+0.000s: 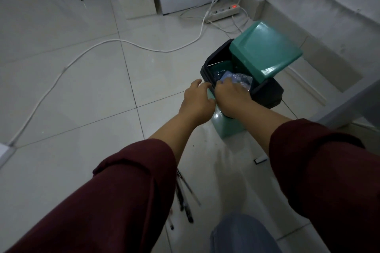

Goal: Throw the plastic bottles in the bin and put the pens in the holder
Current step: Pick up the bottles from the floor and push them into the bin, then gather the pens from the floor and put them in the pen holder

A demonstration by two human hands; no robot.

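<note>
Pens (184,197) lie by your knee; your right hand (231,96), fingers clamped, pushes a plastic bottle (239,78) into the lid-up bin (269,90); left hand (195,100) fingers apart at its rim.

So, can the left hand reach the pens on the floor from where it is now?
Probably yes. The left hand holds nothing and rests at the bin's near rim, while the pens lie on open floor nearer the person, partly hidden under the left sleeve. Nothing visible blocks pulling the arm back down to them.

A crumpled clear plastic bottle (238,79) lies inside the open green bin (226,127); dark slim pens (185,201) lie scattered on the floor.
</note>
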